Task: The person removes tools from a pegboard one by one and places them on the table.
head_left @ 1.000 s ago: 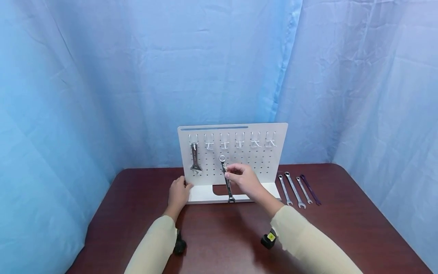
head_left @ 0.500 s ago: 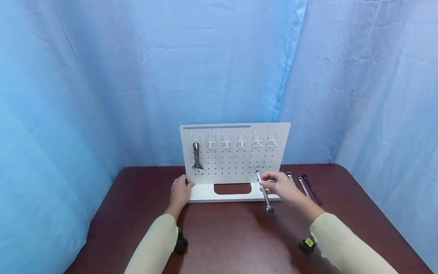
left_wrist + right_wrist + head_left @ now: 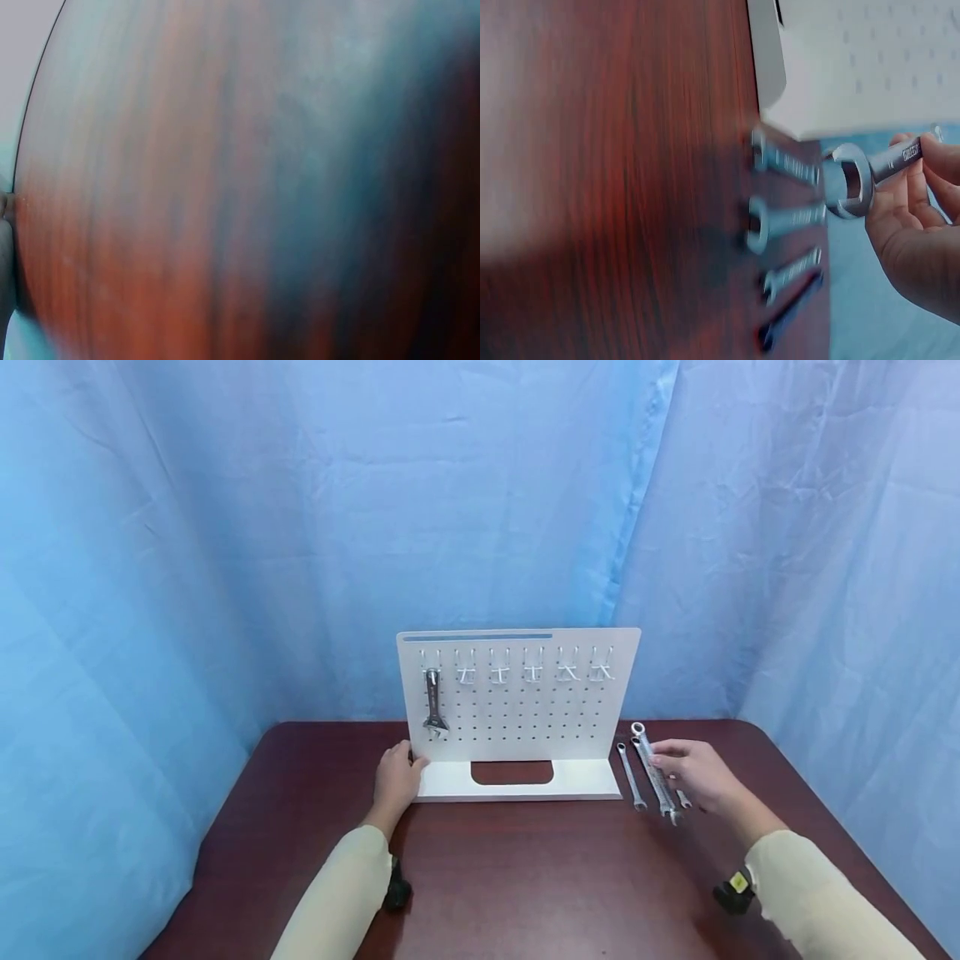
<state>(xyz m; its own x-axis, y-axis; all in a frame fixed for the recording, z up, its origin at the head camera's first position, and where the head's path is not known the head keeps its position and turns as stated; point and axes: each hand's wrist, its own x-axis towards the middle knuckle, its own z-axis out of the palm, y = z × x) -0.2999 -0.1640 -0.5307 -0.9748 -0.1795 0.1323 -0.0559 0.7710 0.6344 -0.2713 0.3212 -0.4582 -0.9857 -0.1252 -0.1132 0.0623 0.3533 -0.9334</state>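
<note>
My right hand [image 3: 693,772] pinches a silver combination wrench [image 3: 891,163] by its shaft, ring end away and open end toward me. It hangs over the row of wrenches right of the pegboard [image 3: 525,747], overlapping a large silver wrench [image 3: 791,217] in the head view. Beside that lie another silver wrench [image 3: 632,778], a small silver one [image 3: 793,274] and a dark purple one [image 3: 791,311]. My left hand [image 3: 397,777] grips the pegboard's lower left corner, thumb over the white base. In the left wrist view only a sliver of hand shows at the left edge.
An adjustable wrench [image 3: 433,702] hangs on the pegboard's leftmost hook. Several white hooks [image 3: 499,675] to its right carry nothing. The board stands near the back of the dark red wooden table [image 3: 517,877], with blue curtains [image 3: 480,527] around it.
My right hand has carried the combination wrench from in front of the pegboard's middle to the right, over the wrenches on the table. The left hand stays at the board's corner.
</note>
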